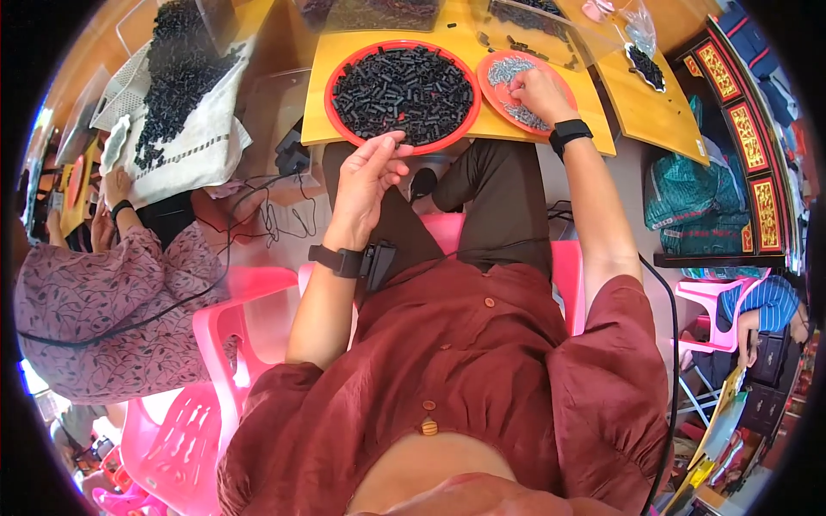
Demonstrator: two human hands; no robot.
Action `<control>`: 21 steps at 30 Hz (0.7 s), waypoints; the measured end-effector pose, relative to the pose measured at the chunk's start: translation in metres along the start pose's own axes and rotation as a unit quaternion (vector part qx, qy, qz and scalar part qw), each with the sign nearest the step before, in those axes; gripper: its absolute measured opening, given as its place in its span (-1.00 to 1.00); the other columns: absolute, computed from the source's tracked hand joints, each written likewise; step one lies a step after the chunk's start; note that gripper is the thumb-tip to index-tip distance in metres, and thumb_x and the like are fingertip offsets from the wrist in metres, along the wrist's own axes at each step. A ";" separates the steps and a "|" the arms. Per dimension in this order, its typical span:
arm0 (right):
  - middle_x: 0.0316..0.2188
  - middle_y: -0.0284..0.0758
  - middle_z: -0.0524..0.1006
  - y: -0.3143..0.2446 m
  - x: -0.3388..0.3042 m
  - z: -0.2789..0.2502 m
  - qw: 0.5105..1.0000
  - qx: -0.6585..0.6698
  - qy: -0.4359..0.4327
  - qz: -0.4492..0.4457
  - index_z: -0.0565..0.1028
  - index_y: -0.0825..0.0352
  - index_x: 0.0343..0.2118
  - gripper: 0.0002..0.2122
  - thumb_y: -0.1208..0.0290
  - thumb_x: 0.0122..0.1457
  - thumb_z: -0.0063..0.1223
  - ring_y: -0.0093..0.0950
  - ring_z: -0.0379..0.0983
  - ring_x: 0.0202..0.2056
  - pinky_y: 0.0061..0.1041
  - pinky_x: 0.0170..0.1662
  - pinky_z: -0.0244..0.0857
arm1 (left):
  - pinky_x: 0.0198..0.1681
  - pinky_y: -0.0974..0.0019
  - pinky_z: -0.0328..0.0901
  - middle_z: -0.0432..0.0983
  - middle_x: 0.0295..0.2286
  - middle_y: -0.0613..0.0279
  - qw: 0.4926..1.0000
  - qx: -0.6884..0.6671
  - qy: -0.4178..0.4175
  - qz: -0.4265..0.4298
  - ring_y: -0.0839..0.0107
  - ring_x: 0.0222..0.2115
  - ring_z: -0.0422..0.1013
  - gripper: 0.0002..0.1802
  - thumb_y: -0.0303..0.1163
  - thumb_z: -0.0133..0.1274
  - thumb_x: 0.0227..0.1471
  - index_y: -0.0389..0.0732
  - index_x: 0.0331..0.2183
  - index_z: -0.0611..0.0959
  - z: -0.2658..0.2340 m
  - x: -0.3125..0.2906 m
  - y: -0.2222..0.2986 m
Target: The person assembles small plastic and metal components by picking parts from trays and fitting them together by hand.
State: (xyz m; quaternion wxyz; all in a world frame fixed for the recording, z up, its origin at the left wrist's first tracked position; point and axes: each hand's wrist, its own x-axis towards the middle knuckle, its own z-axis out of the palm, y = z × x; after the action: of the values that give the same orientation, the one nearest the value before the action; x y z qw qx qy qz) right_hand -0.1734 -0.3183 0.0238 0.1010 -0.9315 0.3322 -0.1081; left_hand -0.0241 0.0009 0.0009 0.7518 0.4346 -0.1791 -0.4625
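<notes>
My left hand (372, 182) is raised at the near edge of a round red tray (404, 43) heaped with small black tubular pieces (396, 86). Its thumb and fingertips pinch a small black piece (399, 144), mostly covered by the fingers. To the right, my right hand (540, 95) reaches into an orange-red plate (564, 82) of small silvery metal pieces (509, 69). Those fingers are drawn together over the metal pieces, and whatever is between them is hidden. The plate stands beside the tray on a yellow tabletop (317, 120).
Clear bins (370, 13) of dark pieces stand behind the tray. Leftward, a person in patterned clothing (112, 318) sits by a white cloth (206, 138) bearing a black heap. A pink chair (219, 344) stands near my left elbow; teal bags (697, 193) lie right, beside a dark, gold-panelled cabinet (748, 138).
</notes>
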 end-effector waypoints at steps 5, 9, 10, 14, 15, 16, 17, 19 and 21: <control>-0.43 -0.04 0.54 -0.011 -0.005 0.002 0.997 -0.071 0.011 0.003 0.55 0.38 -0.44 -0.87 0.44 -0.01 0.07 -0.13 0.48 -0.30 -0.25 -0.24 0.33 | -0.46 0.62 0.29 0.58 -0.36 0.23 1.000 0.003 -0.001 -0.005 0.64 -0.52 0.42 -0.68 -0.26 0.00 0.15 -0.26 -0.15 0.56 0.000 -0.002 0.004; -0.43 -0.04 0.55 -0.012 -0.004 0.002 0.999 -0.029 0.028 0.010 0.54 0.43 -0.44 -0.83 0.40 0.03 0.06 -0.17 0.50 -0.31 -0.27 -0.24 0.33 | -0.46 0.62 0.29 0.58 -0.37 0.24 1.000 -0.002 0.005 -0.005 0.64 -0.53 0.42 -0.70 -0.26 0.00 0.15 -0.26 -0.17 0.57 0.000 -0.003 0.004; -0.43 -0.04 0.55 -0.014 -0.004 0.002 0.999 -0.028 0.026 0.008 0.54 0.43 -0.44 -0.83 0.40 0.03 0.06 -0.17 0.50 -0.31 -0.27 -0.24 0.33 | -0.46 0.62 0.28 0.58 -0.38 0.24 1.000 -0.002 0.004 -0.006 0.64 -0.53 0.42 -0.72 -0.28 0.00 0.15 -0.26 -0.18 0.57 0.001 -0.003 0.005; -0.53 -0.27 0.55 -0.055 -0.016 -0.015 0.993 0.116 -0.029 -0.003 0.55 0.41 -0.43 -0.78 0.31 0.09 0.08 -0.47 0.46 -0.46 -0.46 -0.36 0.29 | -0.48 0.61 0.28 0.57 -0.43 0.26 1.000 0.020 -0.001 0.008 0.65 -0.55 0.41 -0.76 -0.31 0.00 0.14 -0.24 -0.20 0.57 -0.001 -0.004 0.007; -0.58 -0.38 0.50 -0.069 -0.022 -0.021 0.968 0.233 -0.091 0.014 0.55 0.37 -0.40 -0.80 0.31 0.11 0.08 -0.58 0.37 -0.52 -0.55 -0.44 0.21 | -0.51 0.62 0.25 0.56 -0.46 0.28 1.000 0.020 -0.005 0.021 0.66 -0.57 0.40 -0.78 -0.32 0.00 0.13 -0.22 -0.21 0.57 0.003 -0.004 0.007; -0.63 -0.50 0.44 -0.085 -0.029 -0.025 0.925 0.345 -0.154 0.029 0.56 0.32 -0.38 -0.82 0.30 0.13 0.08 -0.68 0.28 -0.59 -0.64 -0.52 0.13 | -0.52 0.63 0.24 0.55 -0.47 0.29 0.999 0.033 -0.003 0.030 0.67 -0.57 0.39 -0.78 -0.32 0.00 0.13 -0.21 -0.20 0.58 0.003 -0.003 0.006; -0.66 -0.65 0.29 -0.110 -0.040 -0.031 0.919 0.352 -0.174 0.032 0.55 0.27 -0.35 -0.85 0.30 0.14 0.10 -0.81 0.08 -0.65 -0.76 -0.59 -0.09 | -0.53 0.63 0.22 0.55 -0.48 0.30 0.998 0.048 0.003 0.039 0.68 -0.58 0.38 -0.78 -0.32 0.01 0.13 -0.21 -0.20 0.58 0.002 -0.003 0.006; -0.68 -0.64 0.28 -0.126 -0.048 -0.032 0.835 0.463 -0.296 0.030 0.54 0.27 -0.37 -0.86 0.31 0.13 0.11 -0.81 0.07 -0.67 -0.78 -0.61 -0.12 | -0.50 0.64 0.20 0.55 -0.45 0.33 0.997 0.063 0.000 0.046 0.70 -0.55 0.36 -0.77 -0.33 -0.03 0.15 -0.20 -0.18 0.57 0.005 -0.005 0.006; -0.67 -0.63 0.30 -0.144 -0.057 -0.028 0.841 0.447 -0.303 0.039 0.56 0.26 -0.37 -0.84 0.28 0.13 0.10 -0.80 0.10 -0.66 -0.78 -0.61 -0.08 | -0.49 0.64 0.20 0.56 -0.46 0.33 0.994 0.093 0.007 0.061 0.70 -0.56 0.36 -0.77 -0.34 -0.01 0.13 -0.20 -0.17 0.57 0.008 -0.004 0.008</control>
State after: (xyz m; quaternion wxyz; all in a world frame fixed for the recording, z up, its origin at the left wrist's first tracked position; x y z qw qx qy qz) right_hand -0.1376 -0.1757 0.0804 0.6062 -0.7580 0.2363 0.0465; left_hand -0.0274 0.0020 0.0126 0.7359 0.4944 -0.2426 -0.3939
